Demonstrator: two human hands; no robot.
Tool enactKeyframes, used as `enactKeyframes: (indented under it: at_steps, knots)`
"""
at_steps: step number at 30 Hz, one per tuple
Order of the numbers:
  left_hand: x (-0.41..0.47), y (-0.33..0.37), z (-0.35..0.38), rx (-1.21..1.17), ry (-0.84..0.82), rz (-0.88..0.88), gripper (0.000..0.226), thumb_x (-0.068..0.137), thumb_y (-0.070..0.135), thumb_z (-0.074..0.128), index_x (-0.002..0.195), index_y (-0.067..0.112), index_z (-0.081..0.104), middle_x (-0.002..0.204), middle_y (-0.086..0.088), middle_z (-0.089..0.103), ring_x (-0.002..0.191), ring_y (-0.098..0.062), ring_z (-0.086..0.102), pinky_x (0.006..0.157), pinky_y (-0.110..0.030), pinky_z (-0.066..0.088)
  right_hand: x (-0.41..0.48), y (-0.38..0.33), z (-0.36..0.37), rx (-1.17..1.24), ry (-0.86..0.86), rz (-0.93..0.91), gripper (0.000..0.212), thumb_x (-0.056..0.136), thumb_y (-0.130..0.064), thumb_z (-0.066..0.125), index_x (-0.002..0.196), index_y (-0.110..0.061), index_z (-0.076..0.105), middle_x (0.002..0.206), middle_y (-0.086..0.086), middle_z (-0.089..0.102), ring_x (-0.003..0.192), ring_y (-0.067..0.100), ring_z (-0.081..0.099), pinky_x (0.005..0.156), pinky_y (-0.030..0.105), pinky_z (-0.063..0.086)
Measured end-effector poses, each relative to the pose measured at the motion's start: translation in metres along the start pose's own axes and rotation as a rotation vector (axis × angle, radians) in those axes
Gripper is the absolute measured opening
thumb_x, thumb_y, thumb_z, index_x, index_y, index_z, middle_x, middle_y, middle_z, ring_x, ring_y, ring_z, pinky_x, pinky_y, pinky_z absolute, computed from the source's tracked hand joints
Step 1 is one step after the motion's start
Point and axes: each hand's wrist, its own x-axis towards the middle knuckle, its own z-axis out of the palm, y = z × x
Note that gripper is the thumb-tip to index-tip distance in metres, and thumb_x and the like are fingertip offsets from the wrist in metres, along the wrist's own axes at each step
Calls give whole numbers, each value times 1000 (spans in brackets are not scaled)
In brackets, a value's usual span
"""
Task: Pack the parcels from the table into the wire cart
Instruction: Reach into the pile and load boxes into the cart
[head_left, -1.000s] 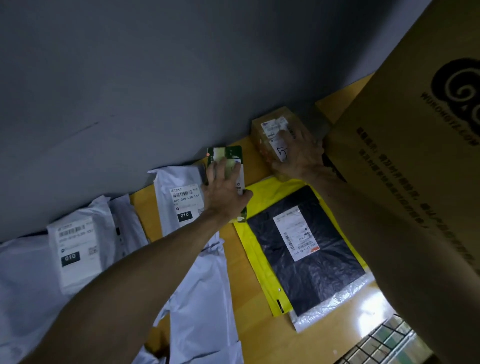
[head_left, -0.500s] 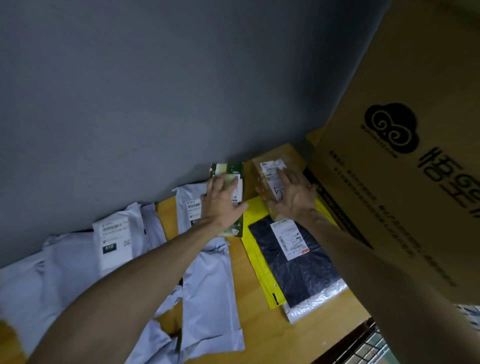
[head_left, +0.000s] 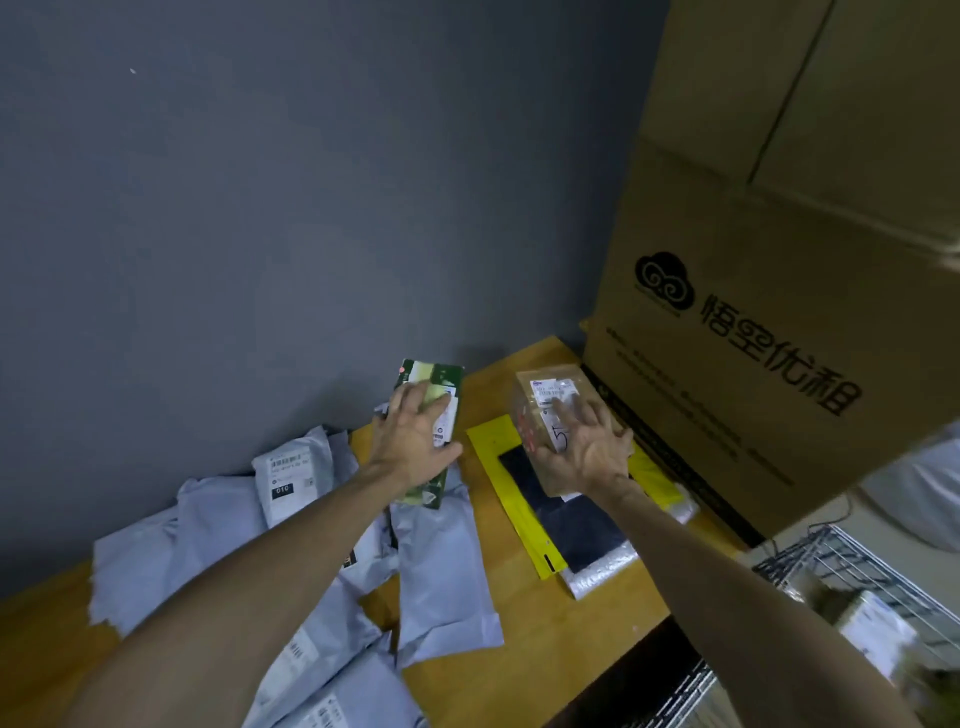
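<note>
The left hand (head_left: 415, 441) lies over a flat green packet (head_left: 436, 376), a slim printed card sleeve with a white label. Its fingers (head_left: 410, 400) are spread across the face and down the far edge, with the thumb hooked on the near edge, so they are clamped on it. The packet tilts up off the heap, its lower end over the grey mailers (head_left: 441, 566), which are soft, crinkled plastic bags lying in an overlapping jumble; one (head_left: 291, 467) shows a barcode label marked 010.

The right hand (head_left: 587, 452) grips a small brown box (head_left: 535, 410), stubby cardboard made glossy by clear tape, with a white label on top. The fingers (head_left: 571, 410) splay over the lid and the thumb presses the near side. The box sits over the upper end of a yellow mailer (head_left: 491, 452); I cannot tell whether it rests there or is lifted. On the yellow lies a flat black pouch (head_left: 576, 525) with bubble wrap (head_left: 602, 569) poking out below.

All of this is on the wooden worktop (head_left: 545, 654), pushed against a plain grey wall (head_left: 260, 208). A tall corrugated carton (head_left: 753, 338), printed with a cloud logo, crowds the right end just beside the brown box. The wire cart (head_left: 852, 566) stands low at the right, beyond the worktop's edge, with blurred parcels inside.
</note>
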Motion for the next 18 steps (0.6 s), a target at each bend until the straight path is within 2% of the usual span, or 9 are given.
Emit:
enactKeyframes:
  at_steps: [4, 9, 14, 18]
  knots:
    - [-30, 1, -19, 4, 24, 65, 75, 85, 53, 61, 151, 27, 37, 160, -2, 20, 148, -21, 9, 110, -49, 31, -55, 1, -14, -20, 42, 39, 83, 80, -70, 38, 153, -37, 18, 162, -3, 15, 147, 23, 11, 107, 61, 25]
    - [-71, 13, -23, -78, 28, 196, 77, 84, 55, 60, 151, 23, 38, 161, -4, 21, 148, -23, 9, 111, -50, 33, -138, 5, -26, -8, 128, 165, 72, 83, -71, 35, 147, -39, 28, 157, -5, 23, 143, 22, 19, 106, 61, 27]
    - [-108, 42, -33, -48, -17, 345, 76, 86, 49, 61, 152, 26, 34, 162, -1, 16, 149, -21, 4, 112, -52, 31, -217, 15, -38, -49, 139, 264, 71, 87, -66, 47, 149, -36, 28, 157, 0, 26, 141, 23, 23, 105, 59, 30]
    - [-129, 75, -45, -84, 19, 438, 75, 85, 48, 63, 151, 27, 36, 161, 0, 18, 149, -20, 5, 112, -53, 29, -269, 28, -51, -69, 185, 349, 74, 86, -70, 45, 149, -35, 26, 157, 0, 25, 142, 23, 23, 105, 60, 32]
